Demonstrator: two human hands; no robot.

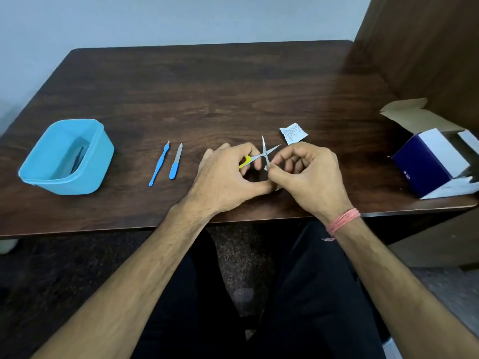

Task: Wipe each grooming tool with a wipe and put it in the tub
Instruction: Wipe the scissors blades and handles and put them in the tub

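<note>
at centre frame above the worktop (233,81), small yellow-handled scissors (264,154) with blades spread sit between both hands, left hand (228,174) gripping the handle, right hand (308,172) pinching a white wipe (266,167) on the blade; blue tub (96,161) at far left

Dark wood counter (207,81) standing against pale wall (155,16); open blue-white box (432,161) sitting at right edge.

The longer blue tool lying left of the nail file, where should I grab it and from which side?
Probably best to pinch the longer blue tool around the middle of its blue handle, coming straight down from above. It lies flat on the table, its thin metal tip pointing away. Only a narrow gap separates it from the nail file on its right, so a top-down pinch avoids nudging that.
</note>
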